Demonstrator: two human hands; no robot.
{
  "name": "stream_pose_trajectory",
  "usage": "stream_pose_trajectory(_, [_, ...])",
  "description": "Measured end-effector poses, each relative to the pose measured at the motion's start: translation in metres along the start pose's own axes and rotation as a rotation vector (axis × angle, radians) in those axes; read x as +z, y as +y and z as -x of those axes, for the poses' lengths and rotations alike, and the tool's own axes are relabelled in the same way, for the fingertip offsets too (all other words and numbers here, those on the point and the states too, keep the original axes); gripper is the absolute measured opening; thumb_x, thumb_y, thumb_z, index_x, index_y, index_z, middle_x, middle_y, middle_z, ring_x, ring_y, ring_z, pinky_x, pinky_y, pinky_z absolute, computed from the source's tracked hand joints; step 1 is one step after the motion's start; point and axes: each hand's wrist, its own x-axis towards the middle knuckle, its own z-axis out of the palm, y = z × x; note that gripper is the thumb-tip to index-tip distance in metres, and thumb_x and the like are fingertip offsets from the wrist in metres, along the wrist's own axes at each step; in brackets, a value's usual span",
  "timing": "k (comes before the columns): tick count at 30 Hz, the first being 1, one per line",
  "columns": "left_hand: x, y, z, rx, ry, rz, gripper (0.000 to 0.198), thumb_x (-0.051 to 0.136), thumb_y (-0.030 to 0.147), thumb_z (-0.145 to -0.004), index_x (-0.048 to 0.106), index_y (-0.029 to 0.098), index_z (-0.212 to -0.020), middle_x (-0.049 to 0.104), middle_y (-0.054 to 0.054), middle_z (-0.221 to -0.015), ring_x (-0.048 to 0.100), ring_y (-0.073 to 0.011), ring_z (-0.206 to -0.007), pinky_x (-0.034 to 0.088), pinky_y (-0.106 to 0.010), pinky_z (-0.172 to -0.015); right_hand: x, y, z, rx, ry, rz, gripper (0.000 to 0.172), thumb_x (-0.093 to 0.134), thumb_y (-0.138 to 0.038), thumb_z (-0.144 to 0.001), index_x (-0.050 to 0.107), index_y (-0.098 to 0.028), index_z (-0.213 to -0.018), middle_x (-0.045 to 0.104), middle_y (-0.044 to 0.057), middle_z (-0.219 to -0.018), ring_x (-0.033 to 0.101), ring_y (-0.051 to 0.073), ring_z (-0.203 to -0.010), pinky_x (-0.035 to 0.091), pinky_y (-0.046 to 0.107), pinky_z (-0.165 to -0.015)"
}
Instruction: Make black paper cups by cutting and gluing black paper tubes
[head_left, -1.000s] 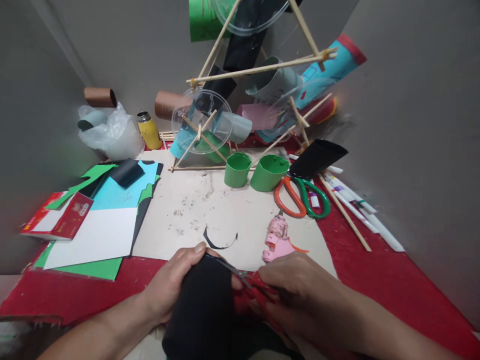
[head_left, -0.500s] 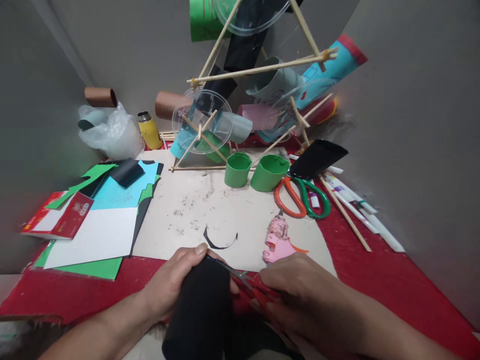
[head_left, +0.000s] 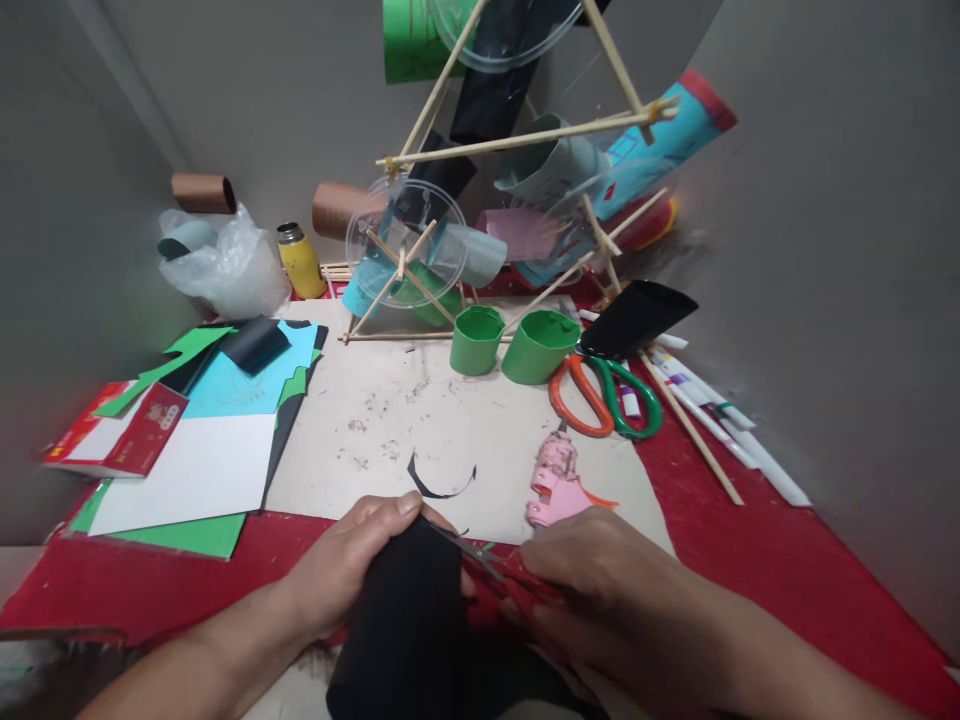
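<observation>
A black paper tube [head_left: 405, 620] is gripped near its upper end by my left hand [head_left: 360, 550], thumb on top and fingertips showing at the far side. My right hand [head_left: 600, 580] is closed around red-handled scissors [head_left: 495, 568]. Their metal blades lie against the tube's upper rim, close to my left fingers. Beyond the tube, a thin curved strip of black paper [head_left: 442, 492] rests on the beige board. Just past my right hand lies a pink glue gun [head_left: 556, 485], partly covered by that hand.
Two green paper cups [head_left: 478, 342] stand before a wooden-stick frame [head_left: 517, 143] holding tubes and clear plastic lids. Scissors with orange and green handles [head_left: 581, 397] lie at right beside white sticks [head_left: 742, 440]. Coloured paper sheets [head_left: 187, 470] are at left, near a yellow bottle [head_left: 300, 262].
A small dark sliver now shows at the tube's rim beside the blades. Both hands keep nearly the same place, and the view has shifted very slightly.
</observation>
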Motion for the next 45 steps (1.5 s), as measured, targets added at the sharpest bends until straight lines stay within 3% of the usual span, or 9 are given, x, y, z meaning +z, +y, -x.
stream_pose_trajectory(5, [-0.003,-0.002,-0.002,0.034,-0.022,0.207,0.044,0.053,0.049,-0.091,0.073,0.010,-0.092,0.076,-0.017,-0.085,0.072,-0.0248,-0.078,0.053,-0.035,-0.077,0.005,0.006,0.004,0.004,0.062,0.118,0.020,0.050,-0.013,-0.083,0.044,-0.019,-0.064,0.043,-0.006,-0.056,0.030,0.009,-0.050,0.019,0.027,-0.052])
stream_pose_trajectory(11, [-0.006,0.000,-0.002,0.032,0.006,0.148,0.037,0.060,0.048,-0.089,0.072,0.012,-0.090,0.077,-0.015,-0.084,0.072,-0.0262,-0.080,0.053,-0.036,-0.079,0.005,0.008,0.005,-0.005,0.088,0.135,0.020,0.050,-0.012,-0.083,0.044,-0.019,-0.065,0.045,-0.006,-0.056,0.032,0.009,-0.050,0.019,0.027,-0.052])
stream_pose_trajectory(18, [0.001,0.004,-0.002,0.066,0.018,-0.004,0.042,0.054,0.047,-0.092,0.076,0.012,-0.085,0.077,-0.013,-0.082,0.070,-0.0218,-0.076,0.052,-0.030,-0.078,0.001,0.002,0.002,0.071,0.006,-0.005,0.015,0.056,-0.015,-0.081,0.048,-0.019,-0.069,0.044,-0.007,-0.058,0.033,0.008,-0.051,0.021,0.023,-0.050])
stream_pose_trajectory(24, [0.002,0.002,-0.002,0.059,0.016,-0.014,0.043,0.053,0.048,-0.092,0.076,0.012,-0.086,0.076,-0.014,-0.080,0.070,-0.0213,-0.072,0.052,-0.031,-0.075,0.001,0.001,0.001,0.053,0.001,-0.054,0.017,0.055,-0.015,-0.084,0.048,-0.019,-0.070,0.041,-0.008,-0.059,0.033,0.007,-0.051,0.022,0.022,-0.051])
stream_pose_trajectory(30, [0.000,0.001,-0.002,0.043,0.034,0.005,0.041,0.055,0.050,-0.091,0.073,0.013,-0.087,0.076,-0.013,-0.081,0.071,-0.0236,-0.077,0.053,-0.034,-0.077,-0.001,0.001,-0.001,0.019,-0.007,-0.017,0.021,0.044,-0.018,-0.089,0.049,-0.018,-0.069,0.049,-0.004,-0.062,0.039,0.009,-0.054,0.026,0.024,-0.054])
stream_pose_trajectory(37, [0.001,-0.001,-0.002,0.000,-0.022,-0.026,0.044,0.053,0.050,-0.093,0.076,0.013,-0.086,0.077,-0.014,-0.085,0.069,-0.0220,-0.075,0.052,-0.032,-0.076,-0.001,-0.002,0.000,0.081,-0.078,-0.076,0.012,0.054,-0.014,-0.086,0.059,-0.020,-0.076,0.054,-0.006,-0.064,0.045,0.008,-0.055,0.028,0.021,-0.054])
stream_pose_trajectory(45, [0.001,0.001,0.002,-0.034,0.062,0.080,0.047,0.050,0.053,-0.094,0.075,0.013,-0.094,0.076,-0.012,-0.081,0.069,-0.0240,-0.078,0.052,-0.035,-0.080,0.001,0.000,0.000,0.024,0.034,-0.027,0.016,0.048,-0.014,-0.085,0.055,-0.019,-0.072,0.052,-0.005,-0.061,0.044,0.008,-0.052,0.026,0.023,-0.053])
